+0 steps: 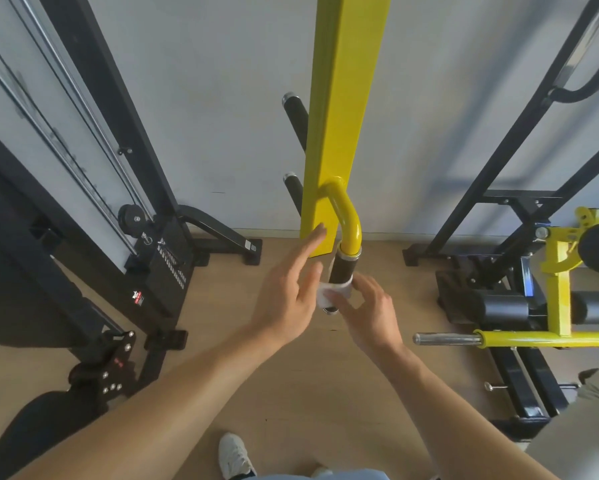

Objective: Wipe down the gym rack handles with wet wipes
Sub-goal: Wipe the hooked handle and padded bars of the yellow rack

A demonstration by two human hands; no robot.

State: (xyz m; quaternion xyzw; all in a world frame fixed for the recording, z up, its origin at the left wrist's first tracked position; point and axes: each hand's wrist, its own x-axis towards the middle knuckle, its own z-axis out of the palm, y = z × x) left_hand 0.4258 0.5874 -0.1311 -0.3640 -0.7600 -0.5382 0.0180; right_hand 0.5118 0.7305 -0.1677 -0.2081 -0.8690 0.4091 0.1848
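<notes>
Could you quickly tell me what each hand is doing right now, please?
Left hand: open, fingers spread, touching the wipe.
Right hand: pressing the wipe around the handle.

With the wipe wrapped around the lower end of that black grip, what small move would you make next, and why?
Probably slide the wet wipe up the black grip toward the metal collar. The wipe sits only round the grip's lower end, held between the left hand and right hand, so the upper part of the grip looks uncovered. The left fingers are spread, so closing them first may help.

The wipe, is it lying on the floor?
No, the white wipe is wrapped round the black handle between both hands.
</notes>
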